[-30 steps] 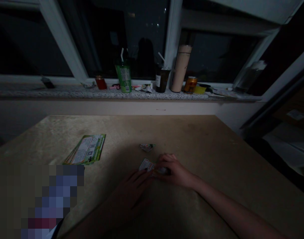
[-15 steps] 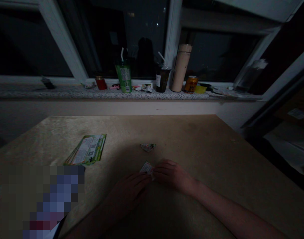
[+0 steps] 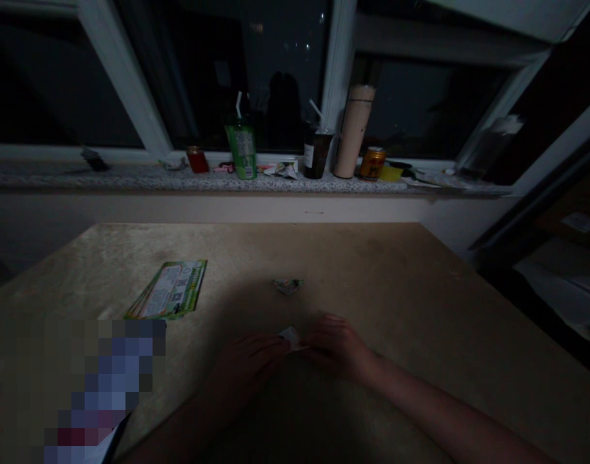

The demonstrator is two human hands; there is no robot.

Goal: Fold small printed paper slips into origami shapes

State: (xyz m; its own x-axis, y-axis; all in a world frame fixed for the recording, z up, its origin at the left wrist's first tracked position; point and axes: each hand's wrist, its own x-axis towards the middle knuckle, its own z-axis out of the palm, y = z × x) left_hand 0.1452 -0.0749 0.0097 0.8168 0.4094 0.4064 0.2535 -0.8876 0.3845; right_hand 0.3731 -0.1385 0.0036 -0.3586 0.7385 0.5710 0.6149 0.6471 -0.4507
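Both of my hands are on a small printed piece of paper (image 3: 291, 336) at the near middle of the table, much of it hidden under the fingers. My left hand (image 3: 249, 361) grips its left side, with the fingers together. From the right, my right hand (image 3: 337, 345) pinches the other side with bent fingers. Dim light hides the paper's folds. Beyond the hands lies a small folded paper triangle (image 3: 288, 285) with a green and white print, touched by neither hand.
A fanned stack of green leaflets (image 3: 171, 290) lies at left on the wooden table (image 3: 372, 258). Closer in, a blurred-out object (image 3: 113, 374) covers the front left. Along the window sill stand a green cup (image 3: 243, 151), a dark cup (image 3: 315, 154), a tall flask (image 3: 353, 132) and an orange can (image 3: 372, 164).
Less of the paper shows between my hands, and it sits slightly nearer to me. The fingers of my right hand have curled a little more. The triangle and leaflets stay put.
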